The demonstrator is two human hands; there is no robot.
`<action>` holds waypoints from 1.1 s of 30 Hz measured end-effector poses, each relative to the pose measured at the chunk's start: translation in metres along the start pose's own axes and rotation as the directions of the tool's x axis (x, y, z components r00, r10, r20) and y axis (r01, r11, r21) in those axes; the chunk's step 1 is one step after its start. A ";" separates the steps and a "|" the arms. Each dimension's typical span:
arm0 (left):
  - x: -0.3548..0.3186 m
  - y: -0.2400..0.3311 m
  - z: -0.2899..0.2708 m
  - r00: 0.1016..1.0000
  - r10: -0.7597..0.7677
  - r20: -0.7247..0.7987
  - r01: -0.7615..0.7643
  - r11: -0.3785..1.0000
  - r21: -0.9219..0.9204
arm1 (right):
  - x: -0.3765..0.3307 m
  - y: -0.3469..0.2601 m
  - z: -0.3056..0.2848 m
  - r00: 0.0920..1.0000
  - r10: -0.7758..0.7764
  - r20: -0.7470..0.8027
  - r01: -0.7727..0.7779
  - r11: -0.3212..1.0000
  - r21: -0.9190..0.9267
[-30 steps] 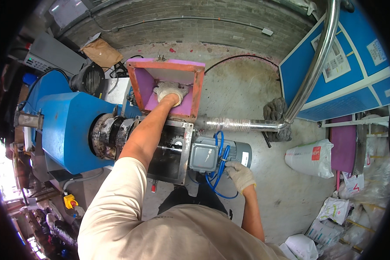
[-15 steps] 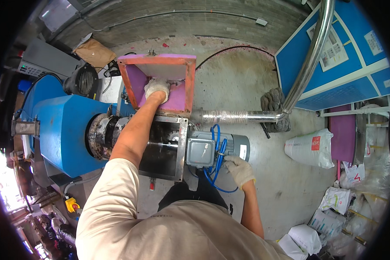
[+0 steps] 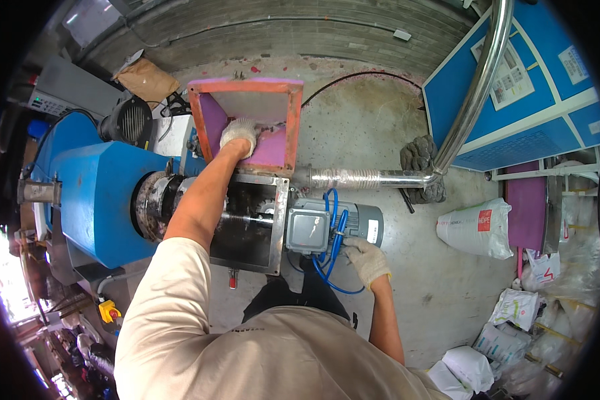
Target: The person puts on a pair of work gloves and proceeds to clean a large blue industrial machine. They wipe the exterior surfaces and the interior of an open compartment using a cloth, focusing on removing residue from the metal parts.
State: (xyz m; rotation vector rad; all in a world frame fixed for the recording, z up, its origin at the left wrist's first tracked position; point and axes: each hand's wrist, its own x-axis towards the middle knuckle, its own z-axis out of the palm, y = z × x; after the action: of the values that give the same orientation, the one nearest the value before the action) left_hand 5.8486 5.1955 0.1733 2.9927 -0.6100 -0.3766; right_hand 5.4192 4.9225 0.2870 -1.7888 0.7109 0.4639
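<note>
- While the left hand [image 3: 239, 135], in a pale knitted glove, reaches inside the orange-rimmed hopper [image 3: 247, 87], we see only its back; fingers hidden, so we cannot tell if it grips anything.
- Hopper = our landmark; mouth faces the camera, inner walls purplish-pink.
- We have the right hand [image 3: 368, 261], also gloved, outside the hopper, to its right and closer to the wearer; fingers bent, right by a looped blue hose [image 3: 338, 239]; we cannot tell whether they touch or pinch it.
- We put the hose right of the hopper and nearer the wearer, lying against a grey motor [image 3: 368, 223].
- Directly on the hopper's near side we log a metal housing [image 3: 247, 252], uncovered on top, shaft showing; left forearm passes over its left part.
- Left of the hopper we note a blue machine cover [image 3: 93, 207]; left and slightly farther out, a dark round blower [image 3: 128, 125].
- Right of the hopper we get a silver pipe [image 3: 347, 179]; well apart on that side, a white sack [image 3: 477, 230] and a blue cabinet [image 3: 513, 127].
</note>
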 end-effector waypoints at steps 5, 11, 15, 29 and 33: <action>0.001 -0.018 0.015 0.996 -0.087 0.032 0.086 0.995 0.047 | 0.000 0.006 0.002 1.000 -0.010 0.014 0.010 1.000 -0.010; -0.005 -0.021 0.013 0.995 -0.090 -0.052 0.086 0.993 -0.082 | 0.006 0.013 0.006 0.999 0.029 0.028 -0.029 0.999 -0.026; -0.011 -0.013 -0.006 0.997 -0.082 -0.001 0.082 0.992 -0.091 | 0.009 0.017 0.007 1.000 -0.012 0.010 0.012 0.999 -0.038; 0.021 0.044 0.003 0.974 -0.073 0.216 0.063 0.997 0.053 | 0.010 0.006 -0.004 0.999 0.044 -0.019 -0.043 0.999 0.010; 0.037 -0.020 0.054 0.980 -0.017 0.197 0.003 0.997 0.075 | 0.008 0.005 0.011 0.997 -0.070 0.040 0.072 0.996 -0.056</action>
State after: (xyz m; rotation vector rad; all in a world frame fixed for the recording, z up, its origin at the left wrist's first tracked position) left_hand 5.8756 5.1981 0.1106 3.0527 -0.6379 -0.6728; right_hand 5.4219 4.9296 0.2746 -1.8478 0.6110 0.4728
